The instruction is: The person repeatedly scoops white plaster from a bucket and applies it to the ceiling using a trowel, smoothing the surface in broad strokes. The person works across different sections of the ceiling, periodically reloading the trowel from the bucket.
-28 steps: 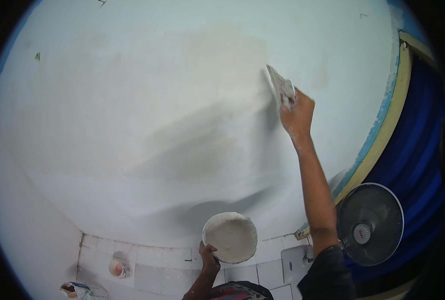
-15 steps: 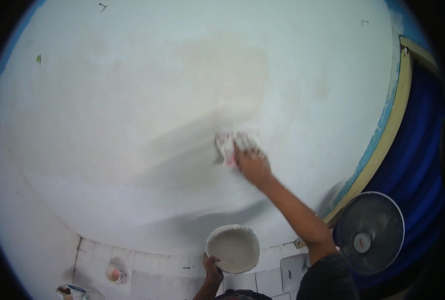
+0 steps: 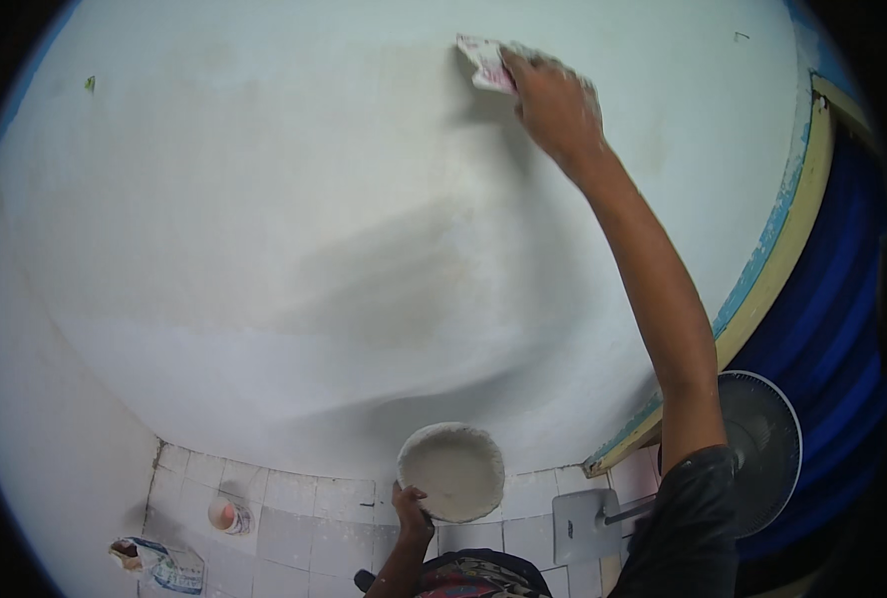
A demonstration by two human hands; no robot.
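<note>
My right hand (image 3: 558,105) is raised high against the pale wall (image 3: 294,199), its arm stretched out. Its fingers are closed on a flat white spreader (image 3: 485,65) with pink marks, smeared with pale paste. The spreader's edge lies at or close to the wall; whether it touches, I cannot tell. Low in front of my body, my left hand (image 3: 412,510) grips the left side of a round bowl (image 3: 450,431). Greyish-white paste (image 3: 453,476) lies inside the bowl, whose rim is crusted with the same stuff.
A standing fan (image 3: 762,453) on a square base (image 3: 573,526) is close by my right arm. Behind it hangs a blue curtain (image 3: 832,299) in a yellowish door frame (image 3: 787,269). On the tiled floor (image 3: 289,538), left, are a cup (image 3: 232,517) and a crumpled bag (image 3: 169,566).
My right hand has swept upward along the wall with the spreader, from mid-wall to near the top of the view. My left hand still holds the bowl, and the view has shifted slightly.
</note>
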